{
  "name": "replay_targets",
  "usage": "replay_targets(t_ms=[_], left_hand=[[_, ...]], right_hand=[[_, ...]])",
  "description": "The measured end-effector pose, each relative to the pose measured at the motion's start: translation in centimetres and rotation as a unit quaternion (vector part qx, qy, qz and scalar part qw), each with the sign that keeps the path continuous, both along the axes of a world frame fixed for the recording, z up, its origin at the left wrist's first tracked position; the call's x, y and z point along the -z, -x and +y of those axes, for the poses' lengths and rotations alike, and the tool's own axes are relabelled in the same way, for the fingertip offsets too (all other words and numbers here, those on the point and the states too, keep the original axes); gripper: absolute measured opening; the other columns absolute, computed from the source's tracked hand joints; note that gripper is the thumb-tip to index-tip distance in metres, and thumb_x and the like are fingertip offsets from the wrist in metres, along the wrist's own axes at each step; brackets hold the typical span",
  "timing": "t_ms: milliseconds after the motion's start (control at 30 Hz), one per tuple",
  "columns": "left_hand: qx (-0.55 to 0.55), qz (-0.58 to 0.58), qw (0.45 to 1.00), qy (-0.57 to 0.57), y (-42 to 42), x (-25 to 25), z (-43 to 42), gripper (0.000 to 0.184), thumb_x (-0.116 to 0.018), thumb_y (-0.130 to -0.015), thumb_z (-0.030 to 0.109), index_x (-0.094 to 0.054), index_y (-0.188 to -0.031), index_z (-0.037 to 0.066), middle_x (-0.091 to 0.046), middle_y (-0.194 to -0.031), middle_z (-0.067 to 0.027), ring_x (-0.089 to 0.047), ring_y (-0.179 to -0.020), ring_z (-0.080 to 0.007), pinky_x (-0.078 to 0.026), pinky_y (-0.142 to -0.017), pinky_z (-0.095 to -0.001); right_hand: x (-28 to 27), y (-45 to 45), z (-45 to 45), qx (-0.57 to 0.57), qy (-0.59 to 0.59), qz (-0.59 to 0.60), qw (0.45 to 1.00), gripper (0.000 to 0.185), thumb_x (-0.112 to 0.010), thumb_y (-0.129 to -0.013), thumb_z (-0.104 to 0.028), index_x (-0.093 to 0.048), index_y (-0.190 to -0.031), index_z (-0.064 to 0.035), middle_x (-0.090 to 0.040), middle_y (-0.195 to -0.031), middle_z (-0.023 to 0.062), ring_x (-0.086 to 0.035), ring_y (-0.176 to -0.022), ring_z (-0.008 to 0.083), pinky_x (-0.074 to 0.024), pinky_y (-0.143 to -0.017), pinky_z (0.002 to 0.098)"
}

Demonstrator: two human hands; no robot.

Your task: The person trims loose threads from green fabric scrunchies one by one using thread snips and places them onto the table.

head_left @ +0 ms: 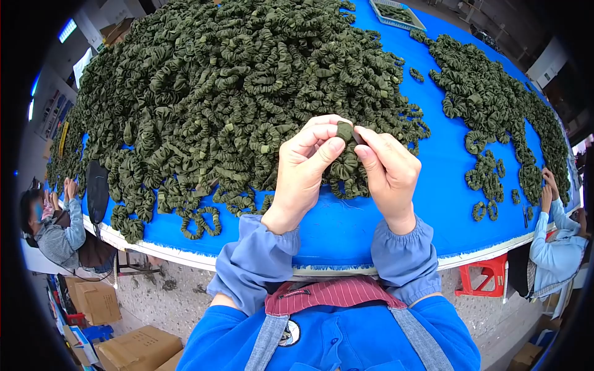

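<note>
- Head view: green hair tie (345, 131) held up above the near part of the desk (331, 238), in front of the heap (247, 80).
- Left hand (301, 166): fingers pinched on the hair tie, thumb on its near side.
- Right hand (394, 170): thumb and forefinger closed on a small dark piece (357, 136) just beside the tie; whether it is cloth or a tool, cannot tell.
- Orientation: visible part of tie short and stubby, long axis roughly up-down in view, upper end pointing away from the wearer. Lower extent unclear against green rings behind.
- Right of heap: second pile (479, 83) of similar rings; tray (402, 26) at far edge.
- Co-workers seated at far left (62, 232) and far right (550, 250).
</note>
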State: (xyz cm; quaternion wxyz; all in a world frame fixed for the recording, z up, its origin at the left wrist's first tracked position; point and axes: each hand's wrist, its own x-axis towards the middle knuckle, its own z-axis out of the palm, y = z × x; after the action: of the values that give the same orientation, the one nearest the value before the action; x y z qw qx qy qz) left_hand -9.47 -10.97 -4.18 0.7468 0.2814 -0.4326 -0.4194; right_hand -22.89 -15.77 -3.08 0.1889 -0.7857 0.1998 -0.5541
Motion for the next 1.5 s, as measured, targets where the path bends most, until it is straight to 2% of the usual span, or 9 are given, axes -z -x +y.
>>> replay_targets(t_ms=[400,533,600,700,867,1067,1233,1433,1500], left_hand=[[-0.008,-0.013,1.000,-0.010,0.2,0.3,-0.1,0.012,-0.062,-0.085,0.002,-0.064,-0.097,0.000,-0.056,-0.115,-0.0092,-0.054,-0.101,-0.0171,-0.042,-0.091,-0.0264],[-0.053,0.016,0.998,-0.028,0.1,0.3,-0.2,0.013,-0.062,-0.085,0.001,-0.064,-0.098,0.000,-0.057,-0.115,-0.0096,-0.054,-0.101,-0.0161,-0.042,-0.091,-0.0253],[-0.062,0.060,0.992,-0.087,0.1,0.1,0.0,0.013,-0.061,-0.086,0.001,-0.064,-0.099,-0.001,-0.059,-0.116,-0.0103,-0.055,-0.100,-0.0156,-0.042,-0.090,-0.0244],[-0.068,0.066,0.990,-0.107,0.7,0.4,-0.1,0.015,-0.060,-0.087,0.002,-0.063,-0.101,-0.002,-0.058,-0.116,-0.0110,-0.055,-0.100,-0.0152,-0.043,-0.089,-0.0234],[0.005,0.065,0.990,-0.122,1.2,1.9,-0.8,0.017,-0.060,-0.087,0.002,-0.063,-0.104,-0.003,-0.062,-0.109,-0.0104,-0.057,-0.094,-0.0137,-0.044,-0.085,-0.0224],[0.093,0.098,0.971,-0.200,4.0,3.6,-0.6,0.019,-0.061,-0.087,0.005,-0.063,-0.105,-0.002,-0.064,-0.099,-0.0081,-0.058,-0.087,-0.0119,-0.046,-0.080,-0.0217],[0.004,-0.096,0.977,-0.192,1.8,4.3,-2.1,0.018,-0.062,-0.087,0.009,-0.064,-0.102,-0.001,-0.064,-0.093,-0.0061,-0.058,-0.080,-0.0118,-0.047,-0.075,-0.0221],[-0.203,-0.371,0.881,-0.210,-4.0,5.1,-3.3,0.021,-0.066,-0.078,0.011,-0.065,-0.096,0.000,-0.062,-0.093,-0.0097,-0.060,-0.082,-0.0227,-0.048,-0.076,-0.0294],[-0.224,-0.479,0.829,-0.183,-3.3,4.8,-3.5,0.021,-0.066,-0.078,0.012,-0.065,-0.095,0.000,-0.062,-0.094,-0.0102,-0.060,-0.084,-0.0246,-0.048,-0.077,-0.0320]], right_hand=[[0.6,0.0,-0.5,0.030,-0.021,-0.005,0.999,0.026,-0.070,-0.076,-0.003,-0.066,-0.102,-0.0011,-0.063,-0.081,0.0083,-0.052,-0.059,0.0150,-0.0423,-0.050,0.0245],[0.8,0.1,-1.1,-0.061,-0.090,-0.122,0.987,0.032,-0.073,-0.073,-0.007,-0.065,-0.104,-0.0027,-0.062,-0.092,0.0094,-0.054,-0.064,0.0150,-0.0431,-0.051,0.0244],[-0.8,0.1,0.6,-0.095,-0.121,-0.030,0.988,0.037,-0.076,-0.070,-0.009,-0.064,-0.105,-0.0030,-0.060,-0.100,0.0098,-0.054,-0.069,0.0146,-0.0435,-0.053,0.0239],[1.2,-1.1,-0.4,-0.033,0.050,-0.021,0.998,0.044,-0.079,-0.064,-0.007,-0.063,-0.105,-0.0032,-0.062,-0.090,0.0058,-0.054,-0.063,0.0139,-0.0452,-0.055,0.0248],[2.0,2.4,0.4,-0.042,-0.128,-0.007,0.991,0.044,-0.074,-0.064,-0.002,-0.063,-0.106,-0.0043,-0.064,-0.090,0.0057,-0.058,-0.063,0.0152,-0.0468,-0.054,0.0274],[4.3,4.1,3.0,0.130,-0.043,0.082,0.987,0.049,-0.067,-0.061,0.004,-0.062,-0.109,-0.0049,-0.065,-0.087,0.0058,-0.059,-0.063,0.0172,-0.0480,-0.054,0.0278],[5.3,12.7,-1.6,0.260,0.014,0.088,0.962,0.035,-0.057,-0.065,0.007,-0.066,-0.096,-0.0054,-0.066,-0.089,0.0050,-0.059,-0.069,0.0191,-0.0481,-0.063,0.0286],[10.2,26.3,-9.1,0.557,0.019,0.203,0.805,0.026,-0.067,-0.079,-0.013,-0.064,-0.104,-0.0059,-0.065,-0.087,0.0074,-0.062,-0.073,0.0256,-0.0508,-0.065,0.0321],[8.1,22.1,-8.0,0.475,-0.061,0.142,0.866,0.025,-0.068,-0.080,-0.016,-0.065,-0.102,-0.0047,-0.066,-0.087,0.0071,-0.062,-0.072,0.0230,-0.0514,-0.066,0.0309]])
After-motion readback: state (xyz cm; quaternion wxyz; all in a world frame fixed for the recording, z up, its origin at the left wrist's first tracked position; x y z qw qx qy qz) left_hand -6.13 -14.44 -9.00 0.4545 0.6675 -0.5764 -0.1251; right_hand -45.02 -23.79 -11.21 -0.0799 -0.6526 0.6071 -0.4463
